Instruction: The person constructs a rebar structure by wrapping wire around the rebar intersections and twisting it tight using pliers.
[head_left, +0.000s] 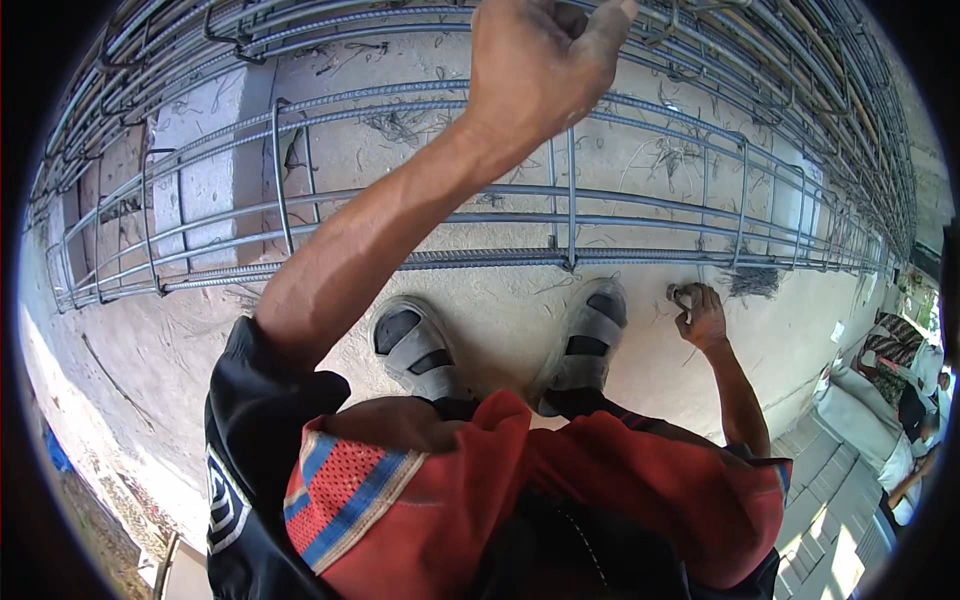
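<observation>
My left hand (544, 71) is raised at the top of the view, in front of the rebar cages, with its fingers curled and partly cut off by the frame. Whether it grips anything is hidden. Low on the right, my right hand (703, 316) holds a small metal tool (676, 293) just above the concrete floor; its exact kind is unclear. Across the floor before my feet stretches a long rebar cage (517, 257) of ribbed bars and bent stirrups (572, 199). A bundle of thin wire (754, 282) lies beside the cage, to the right of my right hand.
More rebar cages (720, 56) are piled behind. Pale concrete blocks (199, 161) stand at left, and loose wire scraps (394, 124) litter the concrete floor (495, 315). My sandals (420, 352) are close to the cage. People (911, 405) are at far right near paving blocks (814, 480).
</observation>
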